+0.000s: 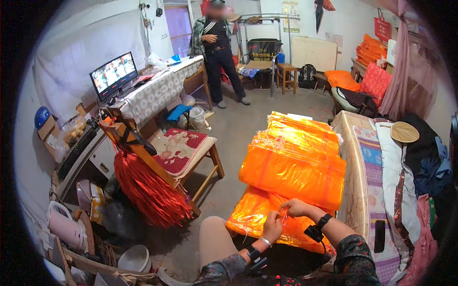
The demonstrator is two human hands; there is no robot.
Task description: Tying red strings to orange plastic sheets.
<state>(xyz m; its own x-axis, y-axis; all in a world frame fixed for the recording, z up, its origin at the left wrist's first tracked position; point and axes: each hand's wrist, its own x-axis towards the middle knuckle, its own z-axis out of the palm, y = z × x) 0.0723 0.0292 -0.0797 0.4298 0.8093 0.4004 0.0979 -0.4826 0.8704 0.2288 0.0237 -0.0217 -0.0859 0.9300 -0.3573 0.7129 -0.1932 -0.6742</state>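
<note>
A pile of folded, shiny orange woven plastic bags (293, 174) rises in front of me, with a lower bundle (250, 212) of the same bags jutting out toward my knees. Over this lower bundle my left hand (273, 227) is closed, fingertips pinched together. Close beside it, my right hand (296, 208) is closed as well, its fingers bent toward the left. Between the two sets of fingertips shows a thin reddish-orange strip (285, 213), gathered just above the bags. Its ends are hidden by the fingers.
A bed (355, 157) with bedding, a phone (379, 236) and a fan (404, 132) borders the right. At left, red strips (148, 190) hang from a wooden chair (205, 167). A monitor (113, 74) stands on the long table. Another person (219, 47) stands at the back.
</note>
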